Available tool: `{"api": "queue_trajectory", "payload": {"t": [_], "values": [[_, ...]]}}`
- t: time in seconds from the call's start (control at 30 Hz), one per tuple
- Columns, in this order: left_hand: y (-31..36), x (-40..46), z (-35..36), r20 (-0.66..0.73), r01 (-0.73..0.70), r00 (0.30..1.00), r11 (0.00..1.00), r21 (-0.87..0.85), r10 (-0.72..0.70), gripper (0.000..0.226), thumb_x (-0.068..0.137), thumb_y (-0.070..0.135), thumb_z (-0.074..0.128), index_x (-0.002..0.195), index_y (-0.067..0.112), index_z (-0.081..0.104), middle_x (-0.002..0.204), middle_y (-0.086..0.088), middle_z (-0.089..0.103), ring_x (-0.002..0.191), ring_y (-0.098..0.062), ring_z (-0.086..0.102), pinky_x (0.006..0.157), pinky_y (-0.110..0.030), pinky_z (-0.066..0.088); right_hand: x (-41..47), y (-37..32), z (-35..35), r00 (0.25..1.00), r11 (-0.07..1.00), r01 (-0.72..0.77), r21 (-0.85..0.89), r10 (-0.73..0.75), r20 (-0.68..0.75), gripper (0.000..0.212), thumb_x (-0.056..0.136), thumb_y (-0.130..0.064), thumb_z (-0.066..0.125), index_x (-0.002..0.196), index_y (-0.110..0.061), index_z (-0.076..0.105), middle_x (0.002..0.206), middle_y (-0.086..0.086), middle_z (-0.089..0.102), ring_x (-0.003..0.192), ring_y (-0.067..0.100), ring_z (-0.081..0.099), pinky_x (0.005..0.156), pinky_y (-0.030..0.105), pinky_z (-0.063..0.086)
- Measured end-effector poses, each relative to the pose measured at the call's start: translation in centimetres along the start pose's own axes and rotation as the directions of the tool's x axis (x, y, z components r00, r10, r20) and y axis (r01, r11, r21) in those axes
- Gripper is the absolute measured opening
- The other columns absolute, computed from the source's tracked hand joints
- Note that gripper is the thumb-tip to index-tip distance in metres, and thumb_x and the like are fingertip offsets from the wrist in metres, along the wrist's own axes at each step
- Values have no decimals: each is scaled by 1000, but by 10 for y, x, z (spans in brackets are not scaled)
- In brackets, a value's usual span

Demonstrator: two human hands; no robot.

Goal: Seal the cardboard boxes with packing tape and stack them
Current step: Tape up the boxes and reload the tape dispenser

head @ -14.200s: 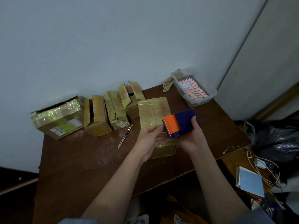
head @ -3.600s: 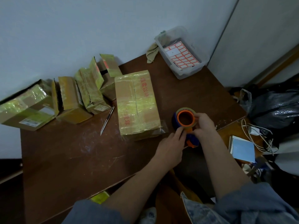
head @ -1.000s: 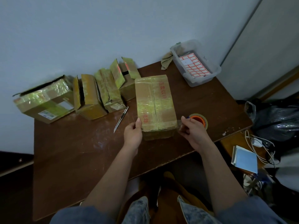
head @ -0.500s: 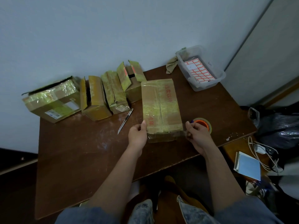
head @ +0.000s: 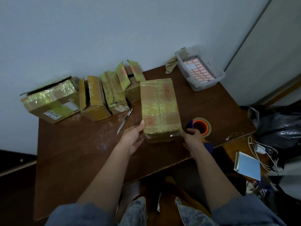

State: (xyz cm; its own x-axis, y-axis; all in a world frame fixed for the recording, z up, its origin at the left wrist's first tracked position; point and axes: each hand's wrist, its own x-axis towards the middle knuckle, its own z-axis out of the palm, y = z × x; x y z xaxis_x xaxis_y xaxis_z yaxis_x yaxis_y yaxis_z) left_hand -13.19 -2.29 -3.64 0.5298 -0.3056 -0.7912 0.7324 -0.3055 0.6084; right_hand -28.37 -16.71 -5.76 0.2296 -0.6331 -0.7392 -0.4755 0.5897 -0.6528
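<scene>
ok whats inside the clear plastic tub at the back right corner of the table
A sheet of white labels with red borders lies tilted inside the clear plastic tub, covering most of its floor. Whatever lies under the sheet is hidden.

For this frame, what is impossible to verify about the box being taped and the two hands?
- Head view: fingers of the left hand lie behind the box; only the thumb shows.
- Right hand: fingertips curl out of sight; whether they pinch tape is unclear.
- Tape dispenser: partly covered by that hand.
- Red print on the box: too blurred to read.
</scene>
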Motion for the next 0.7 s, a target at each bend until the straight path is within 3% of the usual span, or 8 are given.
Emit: {"api": "queue_trajectory", "payload": {"t": [0.07,0.17,0.27,0.3,0.43,0.57,0.63,0.7], "values": [[-1,0,-2,-106,-105,988,991,84,114,39,71,40,80,99,13,70,103,-2,72,103,-21,66,100,-40,48,0,3,0,985,989,144,-23,-146,-93,18,95,-16,63,111,-19,55,108,5,60,94,17,57,89,37,51],[0,-9,-1,-248,-318,892,914,251,379,12,75,34,81,78,24,75,88,9,70,104,-17,64,99,-42,49,-2,-3,-2,900,921,377,-100,-390,-194,14,100,-18,53,104,-18,66,98,-5,65,98,15,62,84,32,51],[-3,-16,6,-215,-433,805,796,424,552,12,77,26,81,86,17,78,83,3,75,79,-6,68,84,-30,56,-13,-9,4,783,772,554,-313,-610,-120,24,99,-30,56,91,-16,73,80,-4,68,74,6,60,72,29,50],[-5,-19,10,-190,-448,788,756,477,586,18,78,22,80,92,12,78,86,-1,75,73,-3,66,78,-22,55,-17,-8,9,755,720,583,-376,-651,-77,25,97,-32,59,98,-13,75,84,-1,71,74,4,59,72,26,48],[-14,-18,13,-218,-469,734,712,522,643,24,80,16,78,101,4,75,90,-7,75,66,3,60,64,-1,45,-25,0,16,707,657,636,-405,-707,-35,36,96,-27,62,125,-6,65,109,3,72,95,2,60,84,17,48],[-15,-15,6,-95,-490,746,639,593,660,34,84,19,74,117,12,70,102,-4,74,93,-13,68,89,-25,52,-21,-5,8,733,634,636,-439,-675,87,41,98,-26,59,135,-8,57,123,5,67,115,13,61,94,20,47],[-13,-17,2,22,-536,752,591,604,659,44,83,20,75,126,17,64,125,-4,65,116,-12,58,101,-24,43,-23,-13,3,767,663,628,-409,-616,179,59,94,-31,63,147,-15,42,138,4,57,128,18,52,106,32,43],[-10,-19,-1,134,-568,745,517,640,653,52,80,24,77,130,24,61,143,-2,49,124,-5,44,102,-18,33,-25,-19,2,757,633,648,-423,-592,276,73,88,-36,71,150,-21,36,144,1,51,133,19,46,110,35,39]]}}
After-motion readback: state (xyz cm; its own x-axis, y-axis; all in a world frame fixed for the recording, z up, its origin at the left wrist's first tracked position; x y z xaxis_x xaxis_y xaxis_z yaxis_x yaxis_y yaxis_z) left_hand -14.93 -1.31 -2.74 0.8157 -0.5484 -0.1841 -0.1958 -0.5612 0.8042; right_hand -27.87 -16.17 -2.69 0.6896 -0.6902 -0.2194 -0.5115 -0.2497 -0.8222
